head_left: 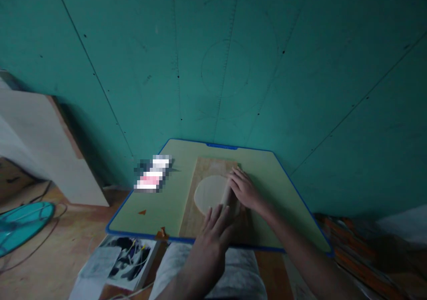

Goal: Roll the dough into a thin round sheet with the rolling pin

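Note:
A thin, round sheet of pale dough (209, 195) lies on a wooden board (188, 215). Across the right part of the dough runs a light rolling pin (227, 195), slanting from near to far. My right hand (245, 189) is closed over its far end, the fingers bent across it. At the near end, my left hand (215, 231) lies over the pin with its fingers pointing forward and hides that end. Both hands touch the pin, and its middle shows between them.
The board rests on a small pale table (160, 206) with a blue rim. A blurred-out flat item (153, 174) sits at its left edge. Close behind stands a green wall (147, 68). A box with cables (131, 262) is below left, and a pale panel (50, 144) leans farther left.

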Demonstrator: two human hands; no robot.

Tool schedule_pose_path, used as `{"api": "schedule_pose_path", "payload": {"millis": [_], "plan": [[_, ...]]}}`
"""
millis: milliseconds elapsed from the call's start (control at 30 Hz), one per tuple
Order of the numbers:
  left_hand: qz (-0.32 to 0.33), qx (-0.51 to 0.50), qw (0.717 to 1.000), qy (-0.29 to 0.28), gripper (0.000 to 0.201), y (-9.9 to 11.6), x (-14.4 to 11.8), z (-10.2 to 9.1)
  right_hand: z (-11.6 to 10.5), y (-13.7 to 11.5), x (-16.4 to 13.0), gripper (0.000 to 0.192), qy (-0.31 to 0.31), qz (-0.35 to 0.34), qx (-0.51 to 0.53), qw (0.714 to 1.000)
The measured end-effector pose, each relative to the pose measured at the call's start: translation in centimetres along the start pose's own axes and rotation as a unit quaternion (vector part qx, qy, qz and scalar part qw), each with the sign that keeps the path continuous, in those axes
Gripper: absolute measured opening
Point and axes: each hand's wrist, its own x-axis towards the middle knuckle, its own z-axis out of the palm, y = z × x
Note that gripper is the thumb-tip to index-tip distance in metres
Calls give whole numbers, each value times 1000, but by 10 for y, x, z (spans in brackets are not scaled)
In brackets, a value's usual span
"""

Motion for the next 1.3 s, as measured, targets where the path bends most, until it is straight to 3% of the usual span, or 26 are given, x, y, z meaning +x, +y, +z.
{"api": "schedule_pose_path", "payload": {"millis": [100,233,333,533,667,733,833,967,1100,1200,1300], "plan": [[20,-21,999,-18,79,-1,-13,-10,-2,5,-22,39,33,-25,8,999],[4,15,1000,24,83,-20,-31,-26,5,-25,-19,39,13,-71,-14,997],[-36,58,995,67,80,-41,-38,-30,11,-48,4,42,-14,-62,-43,997],[-125,134,979,85,42,-85,-33,-30,29,-73,77,44,-106,-32,-26,994],[-141,176,971,76,39,-108,-16,-30,41,-95,119,36,-100,-33,-26,994],[-141,176,971,75,39,-106,-8,-30,41,-102,127,33,-85,-38,-26,995],[-132,166,975,73,48,-83,-5,-27,32,-97,112,34,-57,-35,-26,997],[-74,139,985,66,63,-34,-13,-17,15,-62,45,37,-40,-46,-34,998],[-71,129,987,66,71,-5,-17,-8,1,-34,-9,42,-16,-127,-32,991],[-74,160,982,71,76,-8,-14,-10,2,-34,-2,45,-41,-135,-40,989],[-103,200,972,64,68,-31,-8,-18,12,-49,36,46,-73,-135,-37,988]]}}
